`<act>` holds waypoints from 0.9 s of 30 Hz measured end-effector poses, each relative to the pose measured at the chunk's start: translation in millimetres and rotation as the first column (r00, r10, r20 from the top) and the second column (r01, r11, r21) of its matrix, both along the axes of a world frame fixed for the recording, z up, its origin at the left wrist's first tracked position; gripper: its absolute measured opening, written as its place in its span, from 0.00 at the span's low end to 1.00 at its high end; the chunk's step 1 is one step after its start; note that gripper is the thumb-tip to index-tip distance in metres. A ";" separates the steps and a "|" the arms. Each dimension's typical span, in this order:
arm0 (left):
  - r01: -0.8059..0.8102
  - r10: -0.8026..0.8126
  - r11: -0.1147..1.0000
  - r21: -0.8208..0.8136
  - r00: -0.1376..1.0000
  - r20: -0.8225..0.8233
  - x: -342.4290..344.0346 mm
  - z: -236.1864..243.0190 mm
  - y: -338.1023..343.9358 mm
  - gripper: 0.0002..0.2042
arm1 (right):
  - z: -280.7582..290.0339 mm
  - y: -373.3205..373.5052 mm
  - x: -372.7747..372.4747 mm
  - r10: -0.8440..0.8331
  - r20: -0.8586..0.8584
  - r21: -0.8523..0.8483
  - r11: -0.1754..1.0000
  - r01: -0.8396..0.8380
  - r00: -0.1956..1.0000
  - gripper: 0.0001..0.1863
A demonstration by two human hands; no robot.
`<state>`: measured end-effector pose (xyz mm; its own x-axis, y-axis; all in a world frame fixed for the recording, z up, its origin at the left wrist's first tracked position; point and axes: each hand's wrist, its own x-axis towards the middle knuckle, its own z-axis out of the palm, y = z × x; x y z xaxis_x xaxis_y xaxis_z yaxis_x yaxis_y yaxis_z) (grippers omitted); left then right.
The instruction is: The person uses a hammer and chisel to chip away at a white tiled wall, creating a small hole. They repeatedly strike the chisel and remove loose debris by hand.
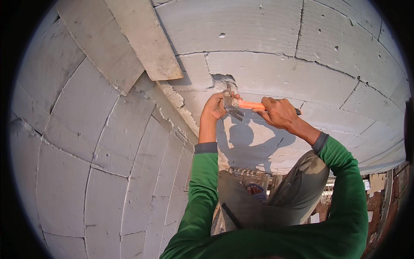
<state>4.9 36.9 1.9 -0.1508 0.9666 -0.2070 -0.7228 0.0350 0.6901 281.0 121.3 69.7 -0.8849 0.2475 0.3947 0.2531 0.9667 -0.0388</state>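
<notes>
My right hand (278, 113) is closed around the orange handle (248, 104) of a claw hammer, held almost horizontally. Its metal head (230, 108) is beside my left hand (213, 106), whose fingers are curled around metal at the edge of a chipped hole (222, 78) in the light grey block wall (258, 71). I cannot tell whether that metal is part of the hammer or a separate piece, as the head partly hides it. My shadow falls on the blocks below both hands.
A second block wall (108, 142) meets this one in a rough mortar corner on the left. Two flat boards (151, 47) overhang at the upper left. My bent legs (289, 185) are over a slatted support (250, 175), with cardboard scraps (376, 182) at lower right.
</notes>
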 end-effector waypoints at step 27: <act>0.040 -0.041 0.999 0.015 0.999 0.031 -15.3 -3.7 -0.8 0.09 | 15.7 -25.5 10.6 0.433 -0.162 0.197 0.895 -0.401 0.887 0.22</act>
